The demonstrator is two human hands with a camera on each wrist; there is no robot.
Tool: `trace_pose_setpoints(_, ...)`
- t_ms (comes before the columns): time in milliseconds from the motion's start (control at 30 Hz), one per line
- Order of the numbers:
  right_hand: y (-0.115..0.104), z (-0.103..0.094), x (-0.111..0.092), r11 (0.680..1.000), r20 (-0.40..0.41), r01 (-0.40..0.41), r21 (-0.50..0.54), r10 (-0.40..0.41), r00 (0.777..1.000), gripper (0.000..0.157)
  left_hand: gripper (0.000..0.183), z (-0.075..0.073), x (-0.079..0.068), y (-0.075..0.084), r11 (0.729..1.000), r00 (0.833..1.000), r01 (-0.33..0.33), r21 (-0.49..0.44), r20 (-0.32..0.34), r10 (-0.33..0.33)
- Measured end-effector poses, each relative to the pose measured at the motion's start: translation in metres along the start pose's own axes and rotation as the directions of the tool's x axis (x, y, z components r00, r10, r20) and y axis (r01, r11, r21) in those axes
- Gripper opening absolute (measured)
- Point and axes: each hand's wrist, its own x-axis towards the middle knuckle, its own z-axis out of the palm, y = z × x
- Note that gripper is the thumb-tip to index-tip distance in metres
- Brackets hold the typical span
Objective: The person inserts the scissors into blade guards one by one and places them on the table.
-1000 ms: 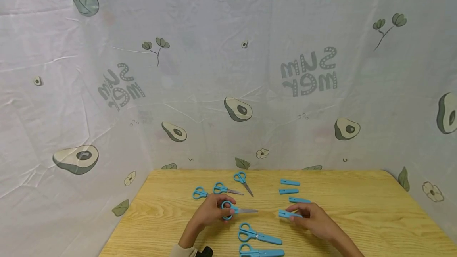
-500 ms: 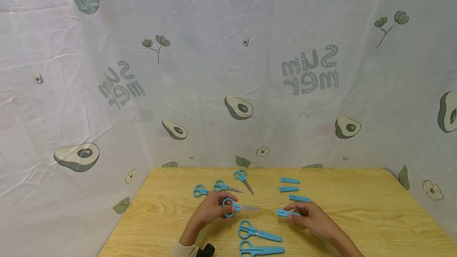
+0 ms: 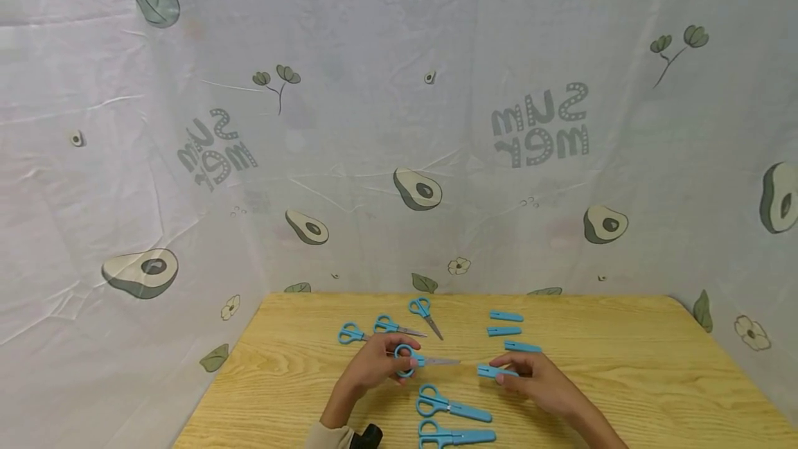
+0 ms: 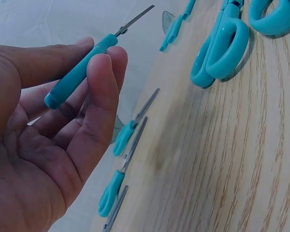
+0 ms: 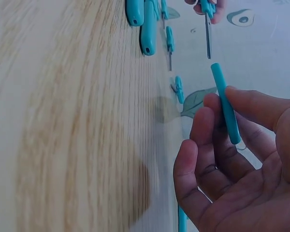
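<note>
Scissors and cover face each other, not yet joined

Two pairs out of six are sheathed, so the covering looks about a third done. With the gap between the hands as clock centre in the head view, the upper sheathed pair and lower sheathed pair lie near six o'clock.

At nine, the left hand pinches the bare scissors by the handle, blade pointing to three. At three, the right hand pinches the cover, one end turned toward the tip; the two are close but apart.

Three more seem left: the farthest bare pair at half past ten, the middle bare pair at ten, and the leftmost bare pair at half past nine, partly hidden. Three loose covers match them in number, between one and half past two.

Everything rests on or above a yellowish wood-grain counter. Beyond, from nine round to three, hangs a pale creased sheet with avocado prints and mirrored lettering, hiding the room.
</note>
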Motion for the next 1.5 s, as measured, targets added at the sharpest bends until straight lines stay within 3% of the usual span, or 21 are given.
trace_pose_setpoints(900,0.003,0.007,0.002,0.999,0.023,0.008,0.050,-0.009,1.000,0.037,0.033,0.004,-0.008,-0.005,0.999,1.000,0.010,-0.035,0.027,-0.009)
trace_pose_setpoints(1500,0.002,0.009,0.002,0.996,0.018,-0.034,0.081,0.032,0.999,0.040,0.032,0.016,0.001,0.001,0.998,0.999,-0.003,-0.056,0.040,0.005)
